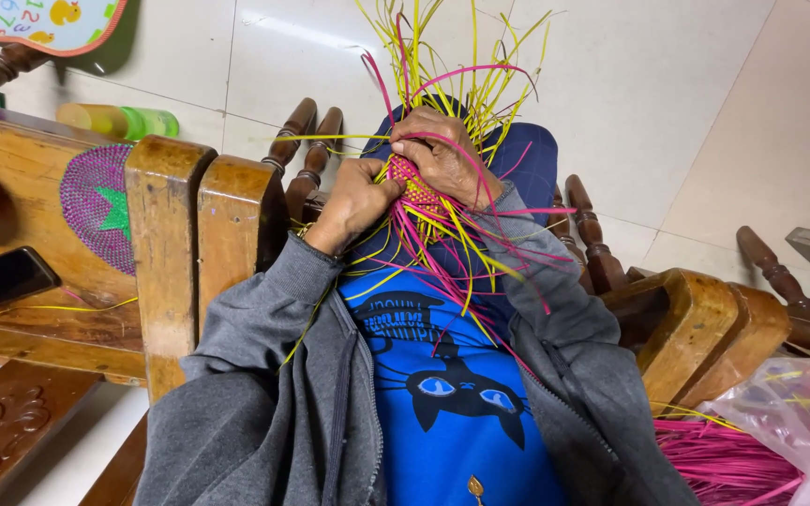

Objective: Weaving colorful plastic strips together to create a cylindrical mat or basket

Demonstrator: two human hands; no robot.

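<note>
A small woven piece [416, 190] of yellow and pink strips rests over my lap, with long loose strips [466, 75] fanning out beyond it. My left hand [356, 199] grips the left side of the weave with closed fingers. My right hand [439, 155] clamps over the top of the piece and pinches a pink strip. Both hands touch the weave. Grey jacket sleeves and a blue shirt with a cat print [452, 384] fill the lower view.
Wooden chair arms [194, 220] flank me left and right [705, 314]. On the left wooden seat lie a purple woven mat with a green star [96, 206] and a black phone [4, 275]. A plastic bag of pink strips [761, 440] sits lower right. A green-yellow bottle [119, 120] lies on the tile floor.
</note>
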